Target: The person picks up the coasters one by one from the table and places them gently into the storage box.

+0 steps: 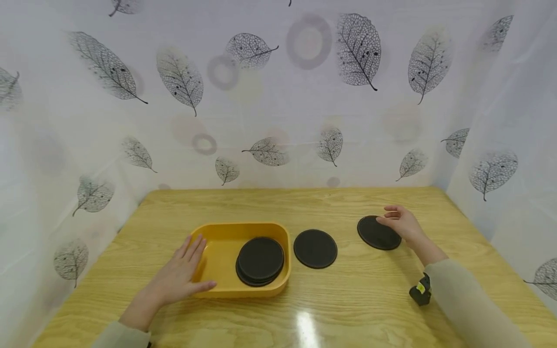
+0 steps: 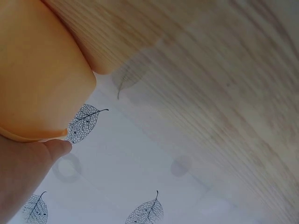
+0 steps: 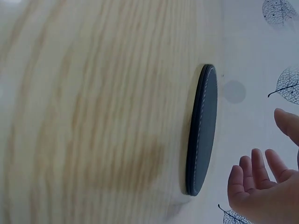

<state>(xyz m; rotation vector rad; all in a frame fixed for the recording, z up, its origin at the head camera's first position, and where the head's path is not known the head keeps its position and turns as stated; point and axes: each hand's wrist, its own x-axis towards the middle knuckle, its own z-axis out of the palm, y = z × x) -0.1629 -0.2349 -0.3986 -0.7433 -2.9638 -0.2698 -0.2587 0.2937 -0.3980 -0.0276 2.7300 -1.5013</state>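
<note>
My left hand (image 1: 176, 273) rests on the left rim of a yellow plastic bin (image 1: 280, 290), its fingers extended. A finger (image 2: 57, 147) of that hand meets the bin's edge in the left wrist view. Inside the bin, toward its right end, lies a stack of round black coasters (image 1: 261, 257). Over at the right, my right hand (image 1: 404, 224) hovers at the far side of a black coaster (image 1: 376, 234), fingers loosely bent and holding nothing. The right wrist view shows that coaster's stitched edge, with the hand apart from it.
Another black coaster (image 1: 315, 249) lies on the wooden table (image 1: 330, 299) just right of the bin. A small black device with a yellow-green mark (image 1: 420, 288) sits by the right sleeve. Leaf-printed cloth (image 1: 278, 106) hangs behind the table and along both sides.
</note>
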